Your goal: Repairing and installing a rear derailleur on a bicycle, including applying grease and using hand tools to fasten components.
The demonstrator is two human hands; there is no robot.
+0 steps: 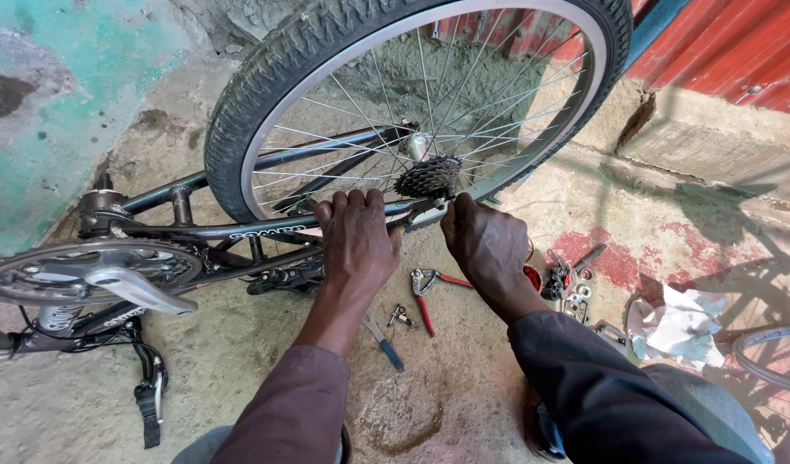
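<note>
An upside-down bicycle (197, 232) lies on the rough concrete floor (240, 369), its rear wheel (412, 94) raised in the upper middle of the view. It is the largest thing here: a knobby black rubber tyre around a smooth grey metal rim, with thin shiny spokes running to the hub. I judge the whole bicycle to be quite heavy and stiff, so it is best held by the dark frame tubes, not by the spokes, which can bend. At the left sits the crankset (94, 271), a round toothed metal disc with a silver crank arm.

The left hand (356, 241) is wrapped around the chainstay tube (266, 230), fingers curled over the top and pressed together. The right hand (485, 245) is closed at the rear dropout, just below the cassette (427, 178), a dark stack of toothed cogs that looks greasy and probably slippery. Its fingertips pinch something small there; what exactly, I cannot tell.

On the floor between the forearms lie red-handled pliers (429, 292), a blue-handled tool (385, 344), and near them small metal parts (571, 288), round and shiny, light and easy to lose. A crumpled white rag (679, 331), soft, lies at the right.
</note>
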